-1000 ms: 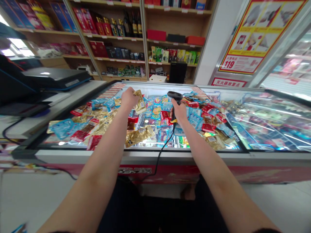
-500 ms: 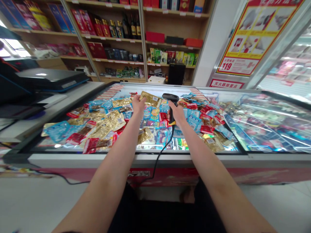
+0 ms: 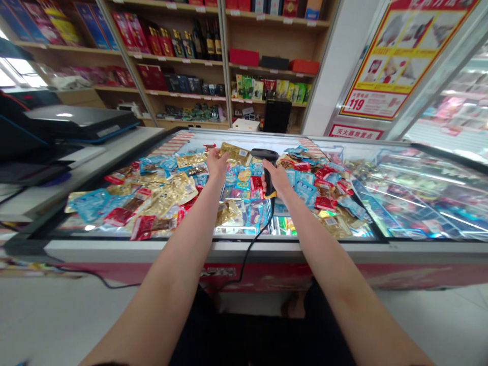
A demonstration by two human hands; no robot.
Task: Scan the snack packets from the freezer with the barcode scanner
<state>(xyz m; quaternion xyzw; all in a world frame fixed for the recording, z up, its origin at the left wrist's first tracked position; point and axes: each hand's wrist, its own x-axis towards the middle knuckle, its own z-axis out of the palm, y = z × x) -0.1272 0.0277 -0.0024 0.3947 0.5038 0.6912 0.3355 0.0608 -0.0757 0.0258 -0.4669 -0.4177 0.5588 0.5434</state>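
Note:
My left hand grips the left end of a gold snack packet, whose white barcode label faces up near its right end. In my right hand is a black barcode scanner, held upright by its handle, its head close to the packet's barcode end. A black cable hangs from the scanner's yellow-trimmed base over the front edge. Gold packets lie in a heap left of my left arm, and blue packets lie beside my right hand.
Packets cover the glass top of a chest freezer. A black device sits on the counter at left. Behind are shelves of boxes and bottles; a red and yellow poster hangs at right.
The scanner's head has shifted slightly left, to the barcode end of the gold packet. My left hand and the packet have barely moved.

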